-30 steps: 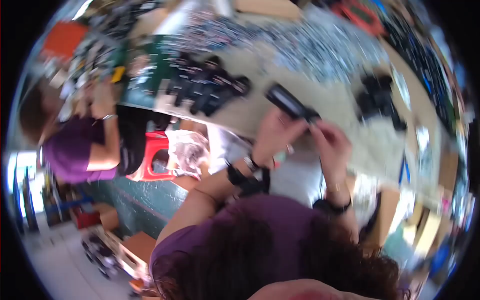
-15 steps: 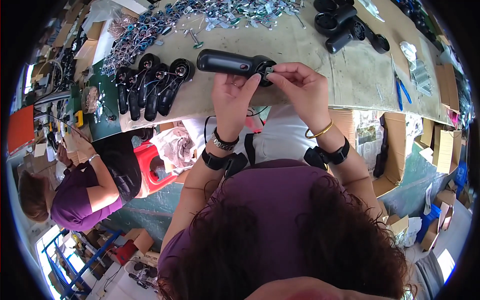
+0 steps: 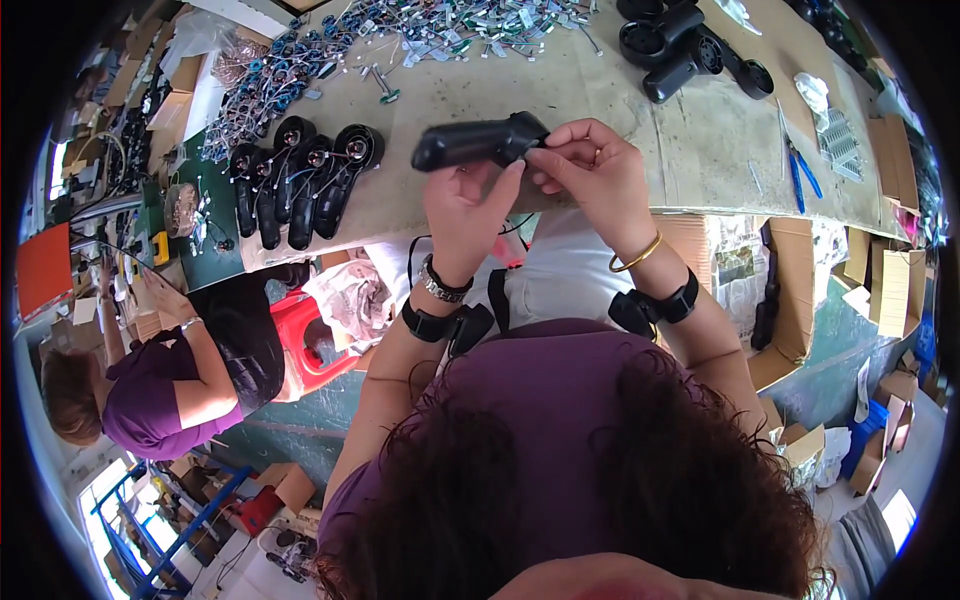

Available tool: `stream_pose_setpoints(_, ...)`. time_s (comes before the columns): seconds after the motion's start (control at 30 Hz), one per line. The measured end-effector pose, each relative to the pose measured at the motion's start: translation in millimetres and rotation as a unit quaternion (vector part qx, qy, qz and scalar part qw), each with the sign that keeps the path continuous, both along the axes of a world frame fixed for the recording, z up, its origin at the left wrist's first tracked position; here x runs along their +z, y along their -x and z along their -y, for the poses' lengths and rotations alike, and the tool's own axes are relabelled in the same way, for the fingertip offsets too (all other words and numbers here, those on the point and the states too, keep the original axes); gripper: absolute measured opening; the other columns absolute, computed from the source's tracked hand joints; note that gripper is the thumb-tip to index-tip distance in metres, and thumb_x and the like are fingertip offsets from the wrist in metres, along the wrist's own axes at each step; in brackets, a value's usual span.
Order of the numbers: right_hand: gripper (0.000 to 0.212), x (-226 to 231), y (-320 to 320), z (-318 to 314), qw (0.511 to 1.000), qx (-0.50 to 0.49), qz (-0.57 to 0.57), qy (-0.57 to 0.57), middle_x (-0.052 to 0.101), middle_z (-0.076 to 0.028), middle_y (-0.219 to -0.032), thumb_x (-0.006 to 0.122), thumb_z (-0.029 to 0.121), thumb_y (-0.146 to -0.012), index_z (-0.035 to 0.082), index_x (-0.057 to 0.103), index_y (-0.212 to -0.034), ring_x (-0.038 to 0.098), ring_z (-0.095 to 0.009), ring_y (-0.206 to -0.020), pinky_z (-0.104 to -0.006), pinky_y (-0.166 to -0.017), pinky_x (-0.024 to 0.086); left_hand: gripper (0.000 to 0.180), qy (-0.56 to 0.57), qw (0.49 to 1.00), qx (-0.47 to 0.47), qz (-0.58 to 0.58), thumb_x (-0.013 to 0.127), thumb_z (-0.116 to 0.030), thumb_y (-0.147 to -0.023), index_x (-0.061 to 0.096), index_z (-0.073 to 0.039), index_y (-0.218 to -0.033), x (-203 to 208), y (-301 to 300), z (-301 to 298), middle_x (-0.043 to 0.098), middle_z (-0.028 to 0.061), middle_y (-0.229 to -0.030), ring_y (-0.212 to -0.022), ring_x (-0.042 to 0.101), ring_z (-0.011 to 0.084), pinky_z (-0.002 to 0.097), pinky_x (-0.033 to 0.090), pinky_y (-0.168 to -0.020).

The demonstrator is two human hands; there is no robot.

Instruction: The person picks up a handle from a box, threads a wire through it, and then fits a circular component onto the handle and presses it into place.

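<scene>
My left hand (image 3: 462,215) is closed round the underside of a black handheld-fan housing (image 3: 462,145), its thumb pressed near the round head. The housing is held above the table's near edge, handle to the left, turned so that the open face of its head is mostly out of sight. At the head end, the fingers of my right hand (image 3: 595,180) are pinched together against the rim. What lies between them is hidden. Several similar black housings (image 3: 300,185), with motors and wires in their heads, lie in a row to the left.
Small circuit boards with wires (image 3: 470,30) are heaped at the table's far side. More black housings (image 3: 690,50) lie far right, near blue-handled pliers (image 3: 803,180) and a pale plastic tray (image 3: 842,150). A co-worker (image 3: 165,385) sits at left beside a red stool (image 3: 310,345).
The housing has turned in my hands, so its open head no longer faces up, and its handle end has shifted slightly right and nearer. The small board between my right fingertips is now hidden.
</scene>
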State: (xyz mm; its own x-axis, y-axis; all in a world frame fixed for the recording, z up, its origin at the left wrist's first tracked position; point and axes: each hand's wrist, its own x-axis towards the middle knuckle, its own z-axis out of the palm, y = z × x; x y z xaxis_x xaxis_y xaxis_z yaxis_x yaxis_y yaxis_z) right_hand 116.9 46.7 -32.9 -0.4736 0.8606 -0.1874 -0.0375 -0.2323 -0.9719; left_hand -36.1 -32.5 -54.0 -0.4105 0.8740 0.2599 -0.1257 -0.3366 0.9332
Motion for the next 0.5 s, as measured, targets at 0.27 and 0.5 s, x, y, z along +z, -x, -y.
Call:
stream_pose_setpoints(0.27, 0.031, 22.5, -14.4, -12.6, 0.916, 0.067, -0.219, 0.329, 0.072, -0.011, -0.108, 0.063, 0.012, -0.1, 0.001, 0.055, -0.129, 0.07, -0.014, -0.076, -0.0226, -0.068, 0.057, 0.037, -0.155, 0.88, -0.065, -0.444, 0.073, 0.009, -0.076, 0.064, -0.003, -0.109, 32.4, 31.0, -8.4, 0.062, 0.0105, -0.121, -0.124, 0.062, 0.0329, 0.0469, 0.049, -0.106)
stream_pose_setpoints(0.5, 0.035, 14.1, -10.0, -13.8, 0.974, 0.032, -0.13, 0.183, 0.071, -0.01, -0.104, 0.068, 0.011, -0.098, 0.001, 0.055, -0.129, 0.068, -0.012, -0.07, -0.0235, -0.061, 0.055, 0.04, -0.187, 0.841, -0.051, -0.505, 0.071, 0.007, -0.078, 0.067, -0.006, -0.115, 23.9, 23.4, -2.4, 0.059, 0.0108, -0.127, -0.129, 0.057, 0.0364, 0.0492, 0.048, -0.106)
